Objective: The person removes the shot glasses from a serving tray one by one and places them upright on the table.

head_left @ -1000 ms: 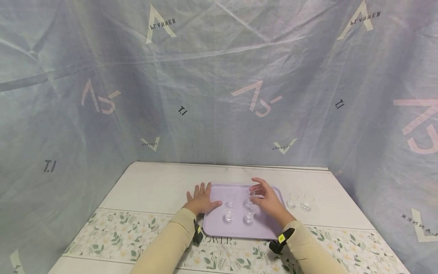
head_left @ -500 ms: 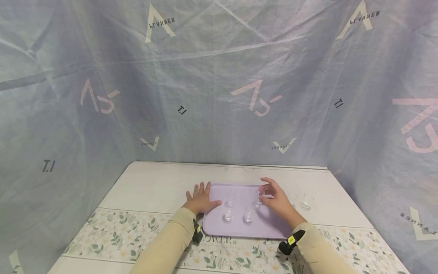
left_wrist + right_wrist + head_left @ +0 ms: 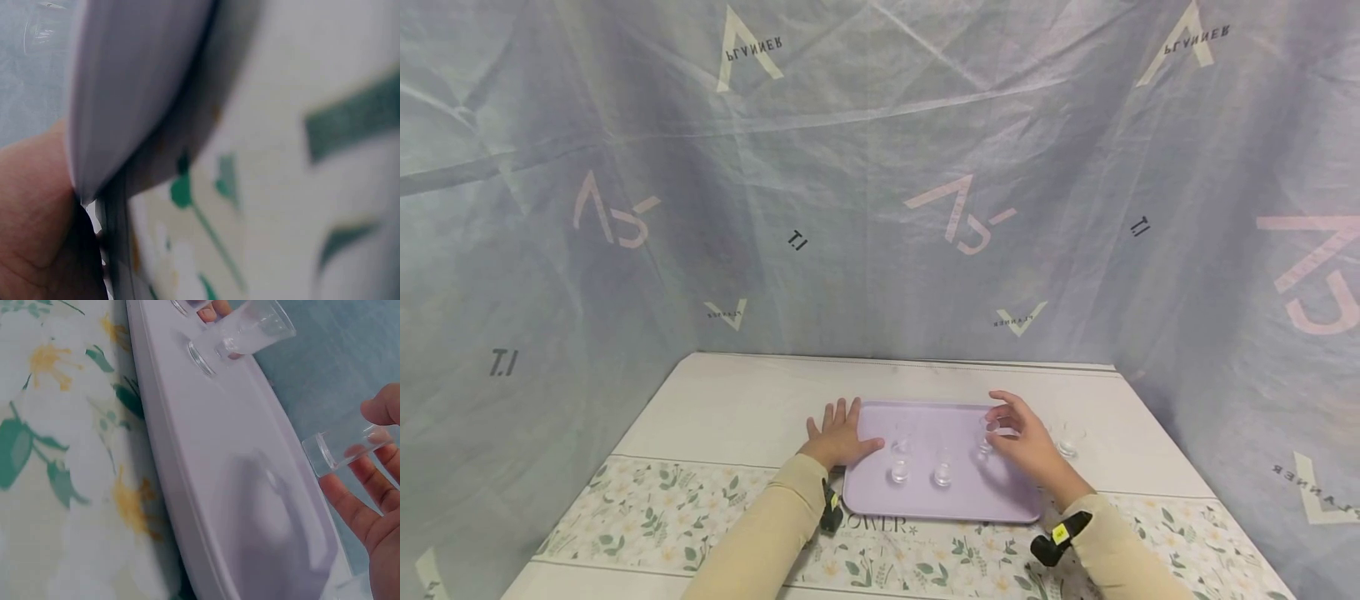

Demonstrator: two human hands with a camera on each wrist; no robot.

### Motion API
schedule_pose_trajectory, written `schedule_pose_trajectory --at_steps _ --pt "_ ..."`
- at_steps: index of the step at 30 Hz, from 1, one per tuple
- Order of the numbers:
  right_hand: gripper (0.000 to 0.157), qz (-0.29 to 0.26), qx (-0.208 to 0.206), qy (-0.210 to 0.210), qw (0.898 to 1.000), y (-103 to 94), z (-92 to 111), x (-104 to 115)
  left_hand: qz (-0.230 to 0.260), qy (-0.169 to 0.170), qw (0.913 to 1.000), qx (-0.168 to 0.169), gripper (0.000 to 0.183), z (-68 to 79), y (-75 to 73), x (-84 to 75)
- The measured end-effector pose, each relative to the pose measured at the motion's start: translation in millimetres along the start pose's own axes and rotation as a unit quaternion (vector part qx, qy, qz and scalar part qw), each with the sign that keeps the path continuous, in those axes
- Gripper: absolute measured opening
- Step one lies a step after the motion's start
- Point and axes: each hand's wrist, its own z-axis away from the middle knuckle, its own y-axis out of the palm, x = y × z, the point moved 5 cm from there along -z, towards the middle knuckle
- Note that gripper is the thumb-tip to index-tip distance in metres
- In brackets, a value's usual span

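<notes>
Between the thumb and fingers of my right hand is a small clear shot glass, held over the right part of the lilac tray. The right wrist view shows the glass apart from the fingers' palm side, gripped at its wall. My left hand lies with spread fingers at the tray's left edge, thumb over the rim. Two shot glasses stand on the tray nearer the front: one on the left and a second glass at the middle. Faint outlines behind the left one may be another glass.
Right of the tray, a clear glass stands on the white table. My right hand hides the spot beside it. A floral strip crosses the table in front, and a grey-blue curtain surrounds the back and sides.
My right hand has moved rightward across the tray with the shot glass, away from the middle column of glasses. It now covers one glass on the table. The left hand has stayed put.
</notes>
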Motion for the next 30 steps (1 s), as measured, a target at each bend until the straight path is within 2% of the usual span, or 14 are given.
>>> schedule_pose_trajectory --at_steps 4,7,12,21,26,30 --pt "0.073 0.017 -0.003 0.003 1.000 -8.8 3.5 0.9 -0.004 -0.002 1.0000 -0.004 0.105 -14.6 12.3 9.4" --pt "0.074 0.023 -0.006 0.010 1.000 -14.3 6.2 -5.0 -0.009 -0.004 0.9999 -0.005 0.106 -19.7 15.6 12.7" --pt "0.074 0.035 -0.007 0.006 0.999 -21.8 12.3 -1.2 -0.010 -0.006 0.9999 0.000 0.105 -18.7 15.5 12.1" --pt "0.072 0.048 -0.017 -0.032 0.998 -37.3 22.2 6.1 -0.002 -0.005 1.0000 -0.002 0.106 -17.5 16.3 12.4" --pt "0.071 0.061 -0.022 -0.038 0.997 -45.3 28.2 7.8 -0.016 -0.009 0.9998 0.001 0.107 -18.7 16.9 13.3" --pt "0.070 0.066 -0.026 -0.036 0.997 -50.2 32.9 6.8 -0.003 -0.002 1.0000 -0.008 0.105 -18.2 15.9 12.6"
